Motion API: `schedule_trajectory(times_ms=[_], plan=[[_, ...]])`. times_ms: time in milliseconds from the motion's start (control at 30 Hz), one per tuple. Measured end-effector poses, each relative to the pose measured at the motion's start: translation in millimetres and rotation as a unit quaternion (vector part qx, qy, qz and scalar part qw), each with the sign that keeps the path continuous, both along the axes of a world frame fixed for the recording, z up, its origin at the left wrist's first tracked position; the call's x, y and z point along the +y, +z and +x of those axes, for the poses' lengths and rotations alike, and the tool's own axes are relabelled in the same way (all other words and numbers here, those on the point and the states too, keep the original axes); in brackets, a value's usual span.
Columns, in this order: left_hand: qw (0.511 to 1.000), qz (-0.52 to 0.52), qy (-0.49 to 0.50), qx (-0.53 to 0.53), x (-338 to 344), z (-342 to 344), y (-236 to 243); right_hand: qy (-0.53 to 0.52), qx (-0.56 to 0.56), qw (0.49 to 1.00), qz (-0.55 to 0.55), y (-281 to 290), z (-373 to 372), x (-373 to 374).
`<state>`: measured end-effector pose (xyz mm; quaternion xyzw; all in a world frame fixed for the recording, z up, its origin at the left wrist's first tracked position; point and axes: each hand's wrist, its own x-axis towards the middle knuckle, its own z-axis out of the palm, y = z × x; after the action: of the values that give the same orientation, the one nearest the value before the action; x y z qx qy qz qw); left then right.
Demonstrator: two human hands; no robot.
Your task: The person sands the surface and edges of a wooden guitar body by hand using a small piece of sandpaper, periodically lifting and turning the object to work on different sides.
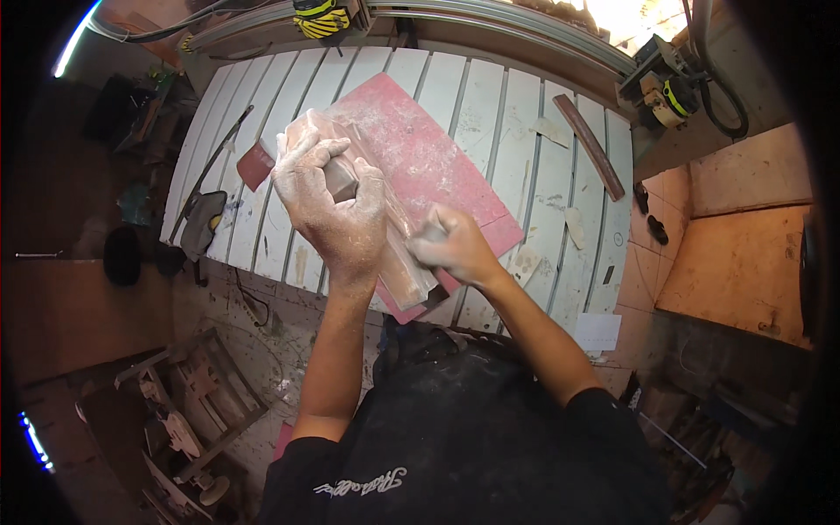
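Note:
A long brown wooden piece with stepped, moulding-like edges lies at a slant over a pink board dusted with white powder. My left hand, coated in pale dust, is closed on the far part of this piece, thumb and fingers curled around its brown edge. Against the right side of the piece, nearer to me, is my right hand. Its fingers are curled in and smeared by motion; a greyish patch shows at them, but what they hold is hidden.
Under the board stands a dusty white slatted table. A narrow brown strip lies on its right side, and a small reddish block on its left. Metal rails with machine parts run along the back. A wooden frame stands at lower left.

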<state>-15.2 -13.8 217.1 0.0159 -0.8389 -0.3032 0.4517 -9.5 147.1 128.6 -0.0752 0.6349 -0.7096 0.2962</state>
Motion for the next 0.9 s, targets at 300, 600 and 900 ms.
schedule_trajectory(times_ms=[300, 600, 900], plan=[[1.0, -0.006, -0.001, 0.028, -9, -2, 0, -0.039, 0.135, 0.985, -0.095, -10, -13, -21], [1.0, 0.01, -0.024, 0.0, -16, 0, 0, -0.063, 0.204, 0.971, -0.11, -7, -23, -36], [0.998, 0.025, -0.045, 0.019, -18, 0, 1, -0.073, 0.229, 0.963, -0.123, -4, -26, -47]])
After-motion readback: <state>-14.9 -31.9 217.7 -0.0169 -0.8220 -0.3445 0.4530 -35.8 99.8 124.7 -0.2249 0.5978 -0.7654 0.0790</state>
